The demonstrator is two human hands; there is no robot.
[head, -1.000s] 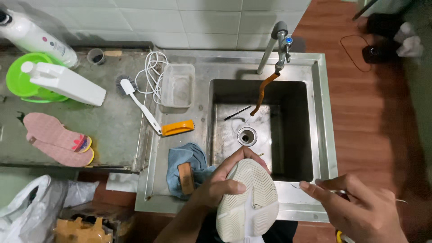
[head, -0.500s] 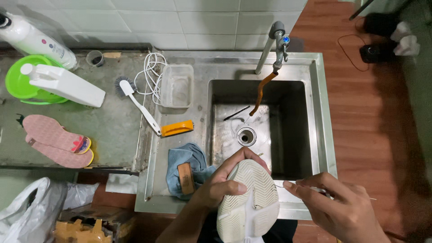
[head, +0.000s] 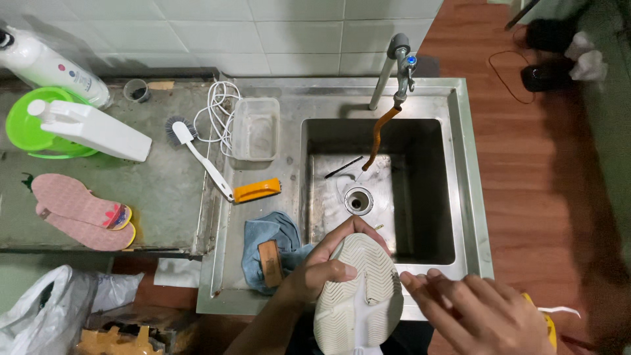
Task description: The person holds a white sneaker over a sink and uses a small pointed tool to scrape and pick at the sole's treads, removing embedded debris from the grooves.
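A white shoe is held sole-up at the near edge of the stainless steel sink, over its front rim. It is gripped by the left hand, thumb laid across the ribbed sole and fingers curled round the toe end. The right hand is seen just right of the shoe, its fingertips brought against the sole's right edge; whether something thin is pinched between them cannot be told from this view. A yellow object is partly visible behind the right hand, near the bottom right. Left of the shoe, on the sink's drainboard, a blue cloth is bunched, with a small brown wooden brush laid on it. Farther back, an orange brush and a white long-handled brush are set down, beside a clear plastic container and a coil of white cord. In the basin, the drain is noted below an orange hose hung from the tap. On the counter at far left, a pair of pink insoles, a white spray bottle and a green bowl are placed. A white plastic bag is seen at near left.
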